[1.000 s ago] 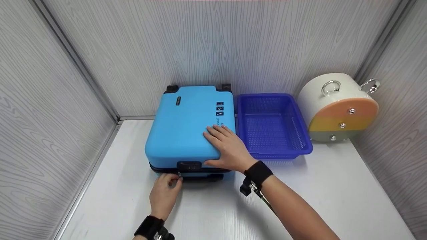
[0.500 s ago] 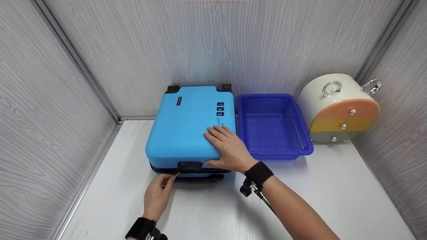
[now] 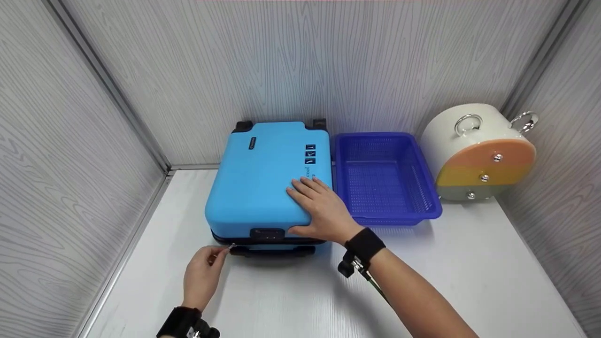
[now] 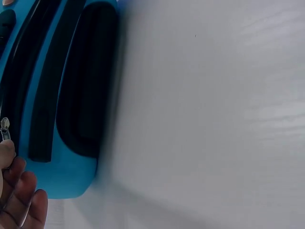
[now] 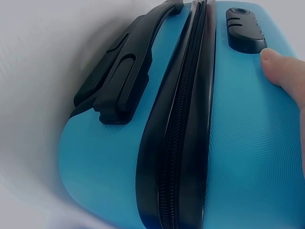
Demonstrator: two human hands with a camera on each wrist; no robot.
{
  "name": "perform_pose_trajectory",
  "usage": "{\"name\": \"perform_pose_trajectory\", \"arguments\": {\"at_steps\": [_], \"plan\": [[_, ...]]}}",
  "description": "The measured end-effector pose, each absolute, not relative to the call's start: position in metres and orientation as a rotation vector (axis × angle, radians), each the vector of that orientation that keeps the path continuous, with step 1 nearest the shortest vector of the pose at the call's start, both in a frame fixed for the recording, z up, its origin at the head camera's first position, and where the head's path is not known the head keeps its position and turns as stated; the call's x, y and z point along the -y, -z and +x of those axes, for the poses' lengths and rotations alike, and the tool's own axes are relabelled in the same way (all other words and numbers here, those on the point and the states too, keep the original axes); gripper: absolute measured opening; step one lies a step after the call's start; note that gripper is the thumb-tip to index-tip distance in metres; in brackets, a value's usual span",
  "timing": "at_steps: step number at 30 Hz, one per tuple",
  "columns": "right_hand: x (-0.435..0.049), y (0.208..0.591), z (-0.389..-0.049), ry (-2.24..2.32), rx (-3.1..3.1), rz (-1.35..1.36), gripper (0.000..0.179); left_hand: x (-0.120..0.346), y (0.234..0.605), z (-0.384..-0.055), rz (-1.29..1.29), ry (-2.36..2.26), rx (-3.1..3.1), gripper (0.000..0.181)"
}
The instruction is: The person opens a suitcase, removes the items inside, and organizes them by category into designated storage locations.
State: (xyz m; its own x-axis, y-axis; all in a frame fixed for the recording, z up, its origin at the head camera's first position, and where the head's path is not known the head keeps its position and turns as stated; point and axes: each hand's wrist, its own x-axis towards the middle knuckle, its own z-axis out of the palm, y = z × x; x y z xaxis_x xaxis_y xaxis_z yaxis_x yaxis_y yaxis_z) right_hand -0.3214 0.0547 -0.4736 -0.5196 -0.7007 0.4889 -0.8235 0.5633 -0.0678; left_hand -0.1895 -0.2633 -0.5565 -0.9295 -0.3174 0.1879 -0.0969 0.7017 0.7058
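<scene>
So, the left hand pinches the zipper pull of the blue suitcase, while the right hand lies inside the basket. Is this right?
Not quite: the right hand does not lie inside the basket. The head view shows it resting on top of the blue suitcase, while the left hand pinches the zipper pull.

Blue basket [image 3: 379, 187], striped-front round container [image 3: 476, 159], white table [image 3: 474, 263]

The blue suitcase [image 3: 263, 188] bears "cool" [image 3: 307, 172] beside three pictograms [image 3: 310, 154]; its badge [image 3: 252, 143] is illegible.
</scene>
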Motion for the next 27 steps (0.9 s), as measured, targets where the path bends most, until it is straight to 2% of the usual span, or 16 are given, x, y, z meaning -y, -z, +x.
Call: {"name": "perform_pose_trajectory", "arguments": {"at_steps": [13, 27], "plan": [[-0.057, 0.472, -0.323, -0.419, 2.403, 1.231, 0.099, 0.302, 0.555, -0.202, 0.494, 1.232, 2.552, 0.027], [-0.055, 0.473, -0.323, -0.402, 2.387, 1.242, 0.098, 0.333, 0.541, -0.250, 0.540, 1.303, 2.578, 0.033]]}}
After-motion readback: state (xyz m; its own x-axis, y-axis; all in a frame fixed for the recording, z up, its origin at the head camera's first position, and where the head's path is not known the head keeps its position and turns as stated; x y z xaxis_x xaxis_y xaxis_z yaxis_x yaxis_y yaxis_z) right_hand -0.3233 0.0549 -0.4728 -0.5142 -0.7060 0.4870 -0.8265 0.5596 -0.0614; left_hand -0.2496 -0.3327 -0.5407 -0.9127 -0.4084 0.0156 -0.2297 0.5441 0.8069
